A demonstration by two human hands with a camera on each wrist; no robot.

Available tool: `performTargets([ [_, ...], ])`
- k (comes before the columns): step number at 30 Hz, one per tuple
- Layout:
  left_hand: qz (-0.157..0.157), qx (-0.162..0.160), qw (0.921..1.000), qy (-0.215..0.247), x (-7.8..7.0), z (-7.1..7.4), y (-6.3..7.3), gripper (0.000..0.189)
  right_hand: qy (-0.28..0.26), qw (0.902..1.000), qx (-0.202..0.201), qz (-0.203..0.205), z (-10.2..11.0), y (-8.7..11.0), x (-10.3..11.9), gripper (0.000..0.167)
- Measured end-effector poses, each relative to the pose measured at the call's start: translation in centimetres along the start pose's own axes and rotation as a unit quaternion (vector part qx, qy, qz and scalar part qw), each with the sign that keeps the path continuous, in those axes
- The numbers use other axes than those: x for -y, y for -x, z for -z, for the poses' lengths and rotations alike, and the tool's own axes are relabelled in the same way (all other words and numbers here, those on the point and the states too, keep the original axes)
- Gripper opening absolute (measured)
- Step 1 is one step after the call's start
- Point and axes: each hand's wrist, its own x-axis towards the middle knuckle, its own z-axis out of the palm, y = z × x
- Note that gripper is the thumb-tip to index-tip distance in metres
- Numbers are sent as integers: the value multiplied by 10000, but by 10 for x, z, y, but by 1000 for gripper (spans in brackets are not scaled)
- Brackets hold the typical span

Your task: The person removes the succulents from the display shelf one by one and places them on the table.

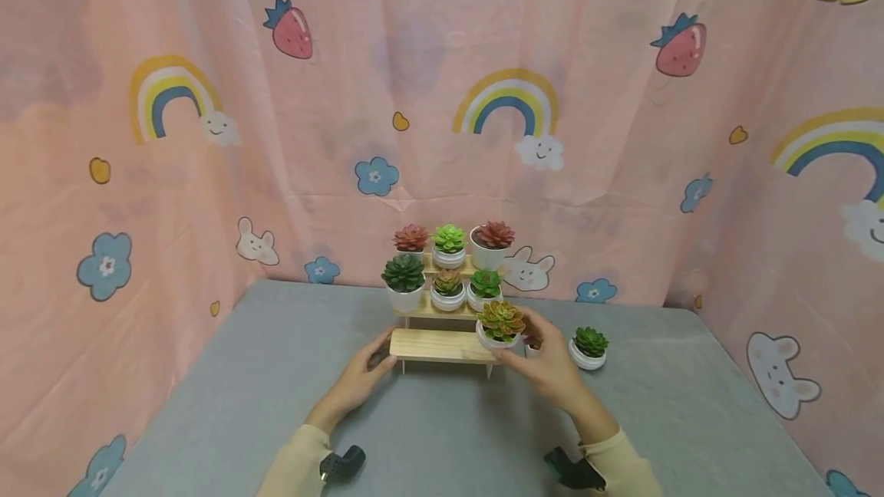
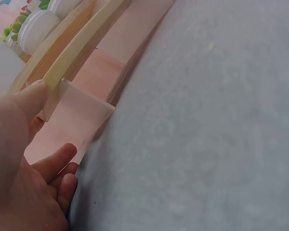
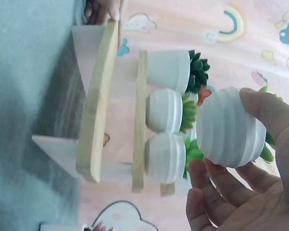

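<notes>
Our sleeves (image 1: 293,459) lie nearest; left hand (image 1: 357,376) pinches the stand's (image 1: 435,345) left edge, right hand (image 1: 554,368) a pot (image 3: 229,127), likely mid-placing, needing lowering.

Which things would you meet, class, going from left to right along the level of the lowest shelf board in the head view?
Left hand, lowest shelf board, yellowish potted succulent, right hand, green potted succulent on the table.

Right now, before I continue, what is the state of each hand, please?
Left hand: holding the lowest shelf by its end.
Right hand: holding a potted succulent, clear of that shelf.
</notes>
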Motion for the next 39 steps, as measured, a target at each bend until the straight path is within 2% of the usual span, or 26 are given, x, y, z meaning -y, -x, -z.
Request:
performTargets([
  [6, -49, 52, 10000, 42, 3, 0, 0, 61, 114, 9999, 48, -90, 14, 6, -9, 63],
  [12, -13, 15, 9999, 147, 3, 0, 1, 60, 252, 9995, -156, 83, 24, 7, -19, 61],
  [18, -26, 22, 9999, 157, 4, 0, -1, 61, 405, 9985, -373, 84, 35, 5, -25, 61],
  [29, -43, 94, 9999, -107, 5, 2, -1, 64, 367, 9974, -523, -331, 64, 4, -54, 66],
  [39, -13, 26, 10000, 17, 3, 1, -2, 62, 748, 9930, -783, -474, 89, 4, -76, 67],
])
